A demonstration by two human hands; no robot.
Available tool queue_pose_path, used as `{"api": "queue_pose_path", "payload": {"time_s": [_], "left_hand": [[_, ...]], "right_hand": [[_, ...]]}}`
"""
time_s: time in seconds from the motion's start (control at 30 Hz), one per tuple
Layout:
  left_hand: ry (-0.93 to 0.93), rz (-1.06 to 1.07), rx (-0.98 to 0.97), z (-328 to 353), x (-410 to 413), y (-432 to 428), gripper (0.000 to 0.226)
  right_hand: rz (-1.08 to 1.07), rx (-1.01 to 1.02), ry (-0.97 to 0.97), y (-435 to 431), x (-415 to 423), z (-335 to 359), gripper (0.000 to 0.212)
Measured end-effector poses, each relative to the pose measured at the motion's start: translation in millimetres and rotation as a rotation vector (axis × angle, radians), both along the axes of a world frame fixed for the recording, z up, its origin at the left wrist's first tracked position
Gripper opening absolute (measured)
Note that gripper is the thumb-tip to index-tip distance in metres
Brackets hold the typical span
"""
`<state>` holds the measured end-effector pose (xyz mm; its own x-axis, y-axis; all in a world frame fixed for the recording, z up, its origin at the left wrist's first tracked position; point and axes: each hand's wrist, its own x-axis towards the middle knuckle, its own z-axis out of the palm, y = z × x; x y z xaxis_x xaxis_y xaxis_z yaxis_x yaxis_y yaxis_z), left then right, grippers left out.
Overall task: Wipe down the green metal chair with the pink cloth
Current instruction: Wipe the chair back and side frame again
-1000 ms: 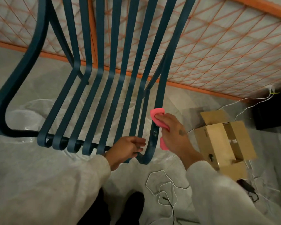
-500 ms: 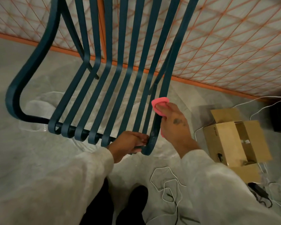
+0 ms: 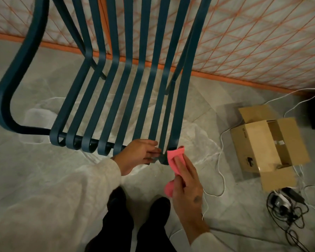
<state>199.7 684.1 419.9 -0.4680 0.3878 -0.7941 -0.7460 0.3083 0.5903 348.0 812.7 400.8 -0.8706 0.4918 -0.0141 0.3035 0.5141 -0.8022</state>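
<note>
- Head view, looking straight down: the green metal chair (image 3: 180,106) fills the top and middle of the shot. It's all long flat slats running from the backrest down into the seat and curling under at the front edge. In this light it reads more teal than green.
- The chair stands on a grey marbled floor (image 3: 35,179), with what looks like a crinkly clear plastic sheet (image 3: 193,137) under it.
- The right hand (image 3: 187,186) has the pink cloth (image 3: 174,157). Its fingers lie flat along the cloth and the thumb is tucked round the lower part, so that grip is holding the cloth. A bunched end sticks out below the thumb.
- The top end of the cloth is pressed against the curled front tip of the rightmost slat, at the seat's front right corner.
- The left hand (image 3: 136,155) is just beside it at the front edge, fingers stretched towards the next slat's end and touching it. I honestly can't tell if that grip is actually closed on the metal or just resting there.
- Both arms are in pale fuzzy sleeves (image 3: 80,188), and black trousers and shoes (image 3: 120,215) show below the hands.
- Off to the right sits an open cardboard box (image 3: 258,142), well apart from the chair. A white cable (image 3: 222,160) loops past it, and a tangle of black cables (image 3: 284,204) lies near its lower corner.
- Behind the chair there's an orange-framed mesh panel (image 3: 253,42).
</note>
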Motion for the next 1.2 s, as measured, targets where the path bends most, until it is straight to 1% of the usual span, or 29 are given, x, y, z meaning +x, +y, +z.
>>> {"api": "queue_pose_path", "payload": {"time_s": [0.07, 0.1, 0.13, 0.2, 0.27, 0.3, 0.37, 0.47, 0.53, 0.6, 0.73, 0.83, 0.87, 0.93, 0.97, 1.0, 1.07, 1.13, 1.2], "left_hand": [[0.024, -0.035, 0.01, 0.6, -0.5, -2.0, 0.035], [0.043, -0.049, 0.022, 1.1, -0.3, -1.7, 0.034], [0.054, -0.052, 0.034, 2.1, 0.0, -0.2, 0.034], [0.045, -0.03, 0.045, 7.3, 1.2, 6.2, 0.031], [0.013, 0.002, 0.069, 12.6, 0.9, 14.2, 0.03], [-0.006, 0.021, 0.079, 14.3, 0.7, 16.5, 0.03], [-0.024, 0.038, 0.081, 15.7, 1.6, 18.6, 0.031], [-0.004, 0.006, 0.061, 14.5, 4.8, 20.3, 0.032], [0.004, -0.002, 0.056, 12.2, 6.4, 21.0, 0.033], [0.009, -0.003, 0.049, 10.2, 7.2, 21.1, 0.033], [-0.011, 0.021, 0.029, 8.7, 4.7, 20.8, 0.033], [0.005, -0.003, 0.009, 11.5, 4.8, 21.5, 0.034], [0.028, -0.017, 0.004, 12.7, 4.3, 21.5, 0.034], [0.098, -0.043, -0.019, 15.5, 3.0, 23.0, 0.031], [0.128, -0.047, -0.036, 16.6, 1.9, 23.7, 0.03], [0.139, -0.043, -0.043, 17.3, 1.0, 24.1, 0.028], [0.119, -0.044, -0.04, 17.5, 0.9, 23.1, 0.027], [0.091, -0.066, -0.041, 16.0, 2.5, 20.7, 0.027], [0.078, -0.07, -0.046, 13.5, 3.8, 18.6, 0.028]], "right_hand": [[-0.262, -0.315, -0.137, 0.5, -3.9, 23.1, 0.05], [-0.371, -0.447, -0.193, 0.5, -7.7, 32.4, 0.049], [-0.433, -0.539, -0.217, 0.1, -13.4, 39.5, 0.045], [-0.434, -0.635, -0.216, -3.7, -28.4, 51.0, 0.043], [-0.354, -0.694, -0.215, -10.1, -45.2, 55.1, 0.046], [-0.328, -0.7, -0.225, -13.4, -51.8, 53.7, 0.047], [-0.364, -0.707, -0.234, -14.1, -58.1, 45.4, 0.043], [-0.447, -0.783, -0.274, -12.2, -50.9, 30.6, 0.026], [-0.444, -0.759, -0.35, -12.0, -45.3, 24.5, 0.025], [-0.426, -0.733, -0.383, -6.4, -53.0, 25.7, 0.026], [-0.369, -0.703, -0.265, 13.3, -85.2, 47.8, 0.026], [-0.324, -0.643, -0.188, 9.6, -74.4, 56.3, 0.041], [-0.343, -0.655, -0.183, 3.5, -64.4, 53.9, 0.04], [-0.461, -0.764, -0.199, -11.6, -43.4, 48.8, 0.025], [-0.521, -0.823, -0.232, -19.2, -34.4, 47.0, 0.02], [-0.56, -0.857, -0.281, -25.8, -26.0, 45.8, 0.02], [-0.564, -0.856, -0.336, -33.6, -12.6, 48.8, 0.017], [-0.532, -0.853, -0.278, -31.1, -12.2, 54.5, 0.014], [-0.487, -0.809, -0.199, -23.3, -22.0, 51.8, 0.017]]}}
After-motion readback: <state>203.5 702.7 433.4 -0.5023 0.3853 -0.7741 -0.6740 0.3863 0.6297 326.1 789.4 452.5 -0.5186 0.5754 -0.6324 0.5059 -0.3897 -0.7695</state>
